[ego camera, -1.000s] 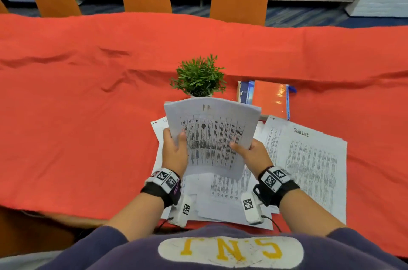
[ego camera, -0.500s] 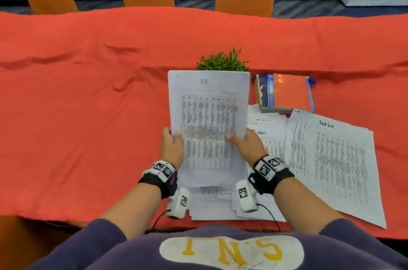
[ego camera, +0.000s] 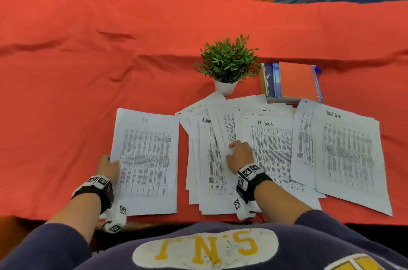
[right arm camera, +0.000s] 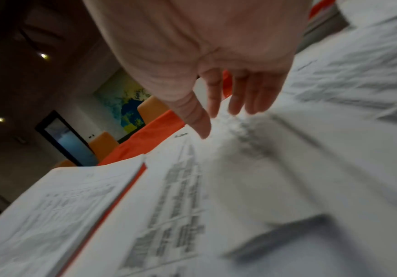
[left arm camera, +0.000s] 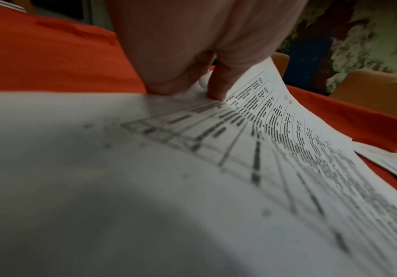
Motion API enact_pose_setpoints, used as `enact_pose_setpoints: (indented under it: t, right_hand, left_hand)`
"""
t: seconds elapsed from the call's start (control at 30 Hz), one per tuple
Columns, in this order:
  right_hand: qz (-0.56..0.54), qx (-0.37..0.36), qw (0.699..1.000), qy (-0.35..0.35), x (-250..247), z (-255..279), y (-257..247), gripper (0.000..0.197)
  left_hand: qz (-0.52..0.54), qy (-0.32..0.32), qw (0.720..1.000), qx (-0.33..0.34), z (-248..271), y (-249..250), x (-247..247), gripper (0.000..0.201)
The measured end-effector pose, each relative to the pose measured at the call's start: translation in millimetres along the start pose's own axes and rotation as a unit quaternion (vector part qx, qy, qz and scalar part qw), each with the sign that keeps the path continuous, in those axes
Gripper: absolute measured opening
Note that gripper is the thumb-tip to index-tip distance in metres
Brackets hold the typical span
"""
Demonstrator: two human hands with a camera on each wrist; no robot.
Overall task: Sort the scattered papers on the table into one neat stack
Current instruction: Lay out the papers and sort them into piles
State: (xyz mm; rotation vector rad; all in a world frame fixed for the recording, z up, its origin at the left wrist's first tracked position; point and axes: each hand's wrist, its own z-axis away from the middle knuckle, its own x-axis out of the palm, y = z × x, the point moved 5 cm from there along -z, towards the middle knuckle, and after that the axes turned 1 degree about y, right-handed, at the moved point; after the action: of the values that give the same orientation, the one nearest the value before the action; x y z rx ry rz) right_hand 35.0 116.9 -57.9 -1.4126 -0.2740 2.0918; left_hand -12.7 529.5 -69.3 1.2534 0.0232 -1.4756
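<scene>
A small white pot (ego camera: 225,87) holding a leafy green plant (ego camera: 227,58) stands on the desk covered by an orange-red cloth (ego camera: 66,93), just behind the papers. To the right of the pot lies a pile of books with an orange cover on top (ego camera: 295,81).

A white printed sheet with a dense table (ego camera: 145,159) lies flat at the left, apart from the others, with its long axis running away from the person and its heading at the far end. The left hand (ego camera: 109,166) pinches this sheet's left edge, thumb on top and fingers (left arm camera: 216,82) curled beneath, lifting that edge slightly.

In the middle a fanned heap of white printed papers (ego camera: 212,159) overlaps, its sheets splayed at differing angles, headings mostly away from the person. The right hand (ego camera: 239,155) rests on this heap with fingers (right arm camera: 240,93) straight and spread, holding nothing. At the right, white sheets headed "Task List" (ego camera: 344,155) lie tilted clockwise.
</scene>
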Motion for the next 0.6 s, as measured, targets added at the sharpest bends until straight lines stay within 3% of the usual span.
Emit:
enact_pose_setpoints:
  t: [0.07, 0.17, 0.3, 0.37, 0.47, 0.6]
  right_hand:
    - [0.075, 0.049, 0.995, 0.044, -12.2, -1.8, 25.7, 0.050]
    - [0.094, 0.117, 0.988, 0.039, -13.1, -1.7, 53.8, 0.066]
    - [0.116, 0.102, 0.987, 0.033, -8.1, 0.0, 59.2, 0.049]
    - [0.125, 0.089, 0.988, 0.025, -7.6, 1.1, 57.0, 0.038]
    - [0.116, 0.079, 0.990, 0.023, -11.8, 2.6, 53.4, 0.027]
    - [0.072, 0.064, 0.995, 0.020, -19.8, 5.1, 47.1, 0.029]
  left_hand:
    - [-0.021, 0.002, 1.000, -0.022, -7.5, -6.9, 0.5, 0.031]
    - [-0.077, 0.015, 0.996, -0.047, -12.9, -7.9, -0.8, 0.037]
    - [-0.135, 0.000, 0.988, -0.077, -15.6, -4.8, -0.6, 0.045]
    - [-0.168, 0.029, 0.982, -0.075, -16.5, 2.8, -5.0, 0.045]
    - [-0.196, 0.068, 0.978, -0.023, 0.6, 34.8, 3.7, 0.051]
    - [-0.171, -0.033, 0.971, 0.163, 58.0, 108.9, 57.0, 0.025]
